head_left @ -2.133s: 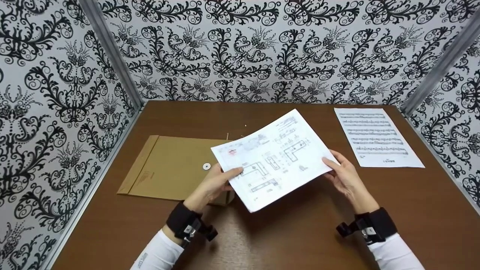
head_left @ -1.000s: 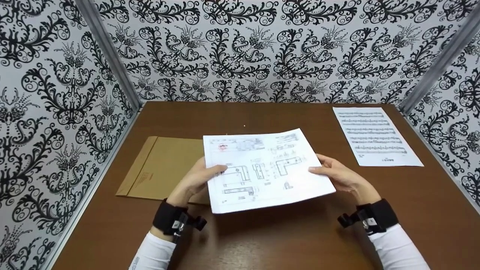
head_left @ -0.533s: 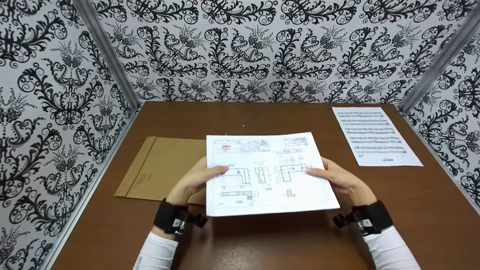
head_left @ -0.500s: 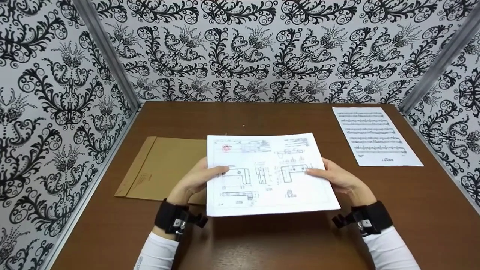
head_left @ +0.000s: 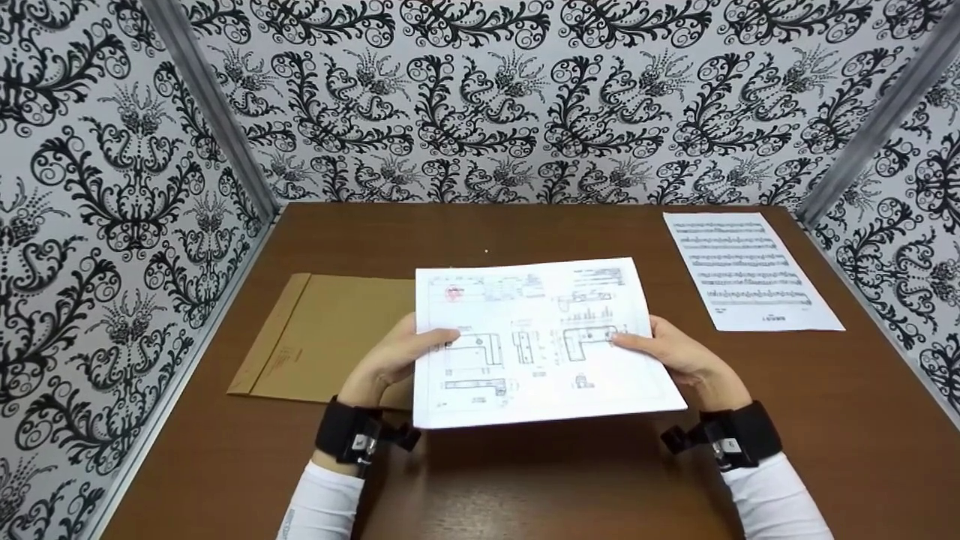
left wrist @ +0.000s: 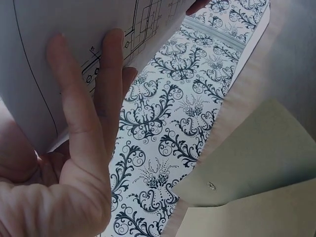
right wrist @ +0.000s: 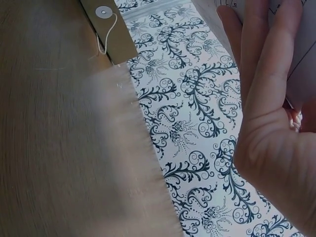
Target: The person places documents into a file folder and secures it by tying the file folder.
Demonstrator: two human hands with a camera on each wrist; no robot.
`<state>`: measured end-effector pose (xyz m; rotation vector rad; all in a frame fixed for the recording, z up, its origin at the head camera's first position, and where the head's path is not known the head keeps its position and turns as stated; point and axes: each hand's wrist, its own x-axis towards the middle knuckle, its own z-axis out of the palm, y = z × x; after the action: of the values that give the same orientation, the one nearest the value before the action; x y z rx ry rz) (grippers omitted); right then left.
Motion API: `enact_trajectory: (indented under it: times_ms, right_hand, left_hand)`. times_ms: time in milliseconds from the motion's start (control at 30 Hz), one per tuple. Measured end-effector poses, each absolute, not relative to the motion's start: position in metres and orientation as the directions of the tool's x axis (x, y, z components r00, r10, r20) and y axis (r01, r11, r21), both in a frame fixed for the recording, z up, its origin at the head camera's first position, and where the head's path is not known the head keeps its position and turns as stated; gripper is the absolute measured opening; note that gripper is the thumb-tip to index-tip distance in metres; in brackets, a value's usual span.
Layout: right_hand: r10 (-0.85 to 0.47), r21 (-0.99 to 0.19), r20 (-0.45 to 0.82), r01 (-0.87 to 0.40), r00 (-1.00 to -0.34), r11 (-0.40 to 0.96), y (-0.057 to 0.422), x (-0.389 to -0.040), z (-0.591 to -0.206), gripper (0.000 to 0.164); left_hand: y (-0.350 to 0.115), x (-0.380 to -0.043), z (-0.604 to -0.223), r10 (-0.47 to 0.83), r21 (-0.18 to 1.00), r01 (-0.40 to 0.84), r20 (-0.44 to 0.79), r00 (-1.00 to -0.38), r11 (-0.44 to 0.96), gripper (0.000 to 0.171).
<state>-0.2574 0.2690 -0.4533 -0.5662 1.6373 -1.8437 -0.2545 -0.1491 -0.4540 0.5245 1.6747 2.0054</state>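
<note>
A white sheet of technical drawings (head_left: 540, 397), possibly several sheets together, is held above the table in the head view. It carries a red round stamp near its upper left corner. My left hand (head_left: 394, 352) grips its left edge, thumb on the printed face and fingers behind. At the right edge my right hand (head_left: 682, 352) pinches the paper in the same way. The left wrist view shows the left hand's fingers (left wrist: 81, 118) against the back of the paper. Fingers of the right hand (right wrist: 269, 74) lie behind it in the right wrist view.
On the brown table (head_left: 540, 480) a tan document envelope (head_left: 337, 330) lies at the left, partly covered by the paper. Its string and round white button (right wrist: 103, 12) show in the right wrist view. A sheet of printed music (head_left: 750, 270) lies at the far right. Patterned walls enclose the table.
The drawing sheet, tilted about two seconds ago, has turned nearly level and moved slightly left, covering more of the envelope. Both hands kept hold of it. Over the last half second it barely moved.
</note>
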Motion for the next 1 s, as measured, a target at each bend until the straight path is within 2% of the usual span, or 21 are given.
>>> enact_trajectory:
  times_ms: [267, 533, 800, 1000]
  right_hand:
    - [-0.678, -0.987, -0.055, 0.145, -0.733, -0.077, 0.27, -0.26, -0.457, 0.031]
    - [-0.621, -0.99, -0.094, 0.141, -0.778, -0.027, 0.279, -0.263, -0.459, 0.027]
    - [-0.581, -0.993, -0.111, 0.117, -0.806, 0.028, 0.284, -0.265, -0.461, 0.024]
    - [-0.56, -0.991, -0.129, 0.123, -0.818, 0.048, 0.288, -0.267, -0.463, 0.025]
  left_hand:
    - [-0.151, -0.256, -0.456, 0.577, 0.987, -0.109, -0.022, -0.817, -0.117, 0.042]
    - [-0.16, -0.258, -0.448, 0.54, 0.985, -0.154, -0.085, -0.838, -0.084, 0.057]
    - [-0.168, -0.261, -0.451, 0.439, 0.986, -0.146, -0.164, -0.883, 0.075, 0.055]
    - [-0.165, -0.261, -0.458, 0.382, 0.974, -0.08, -0.159, -0.911, 0.213, 0.057]
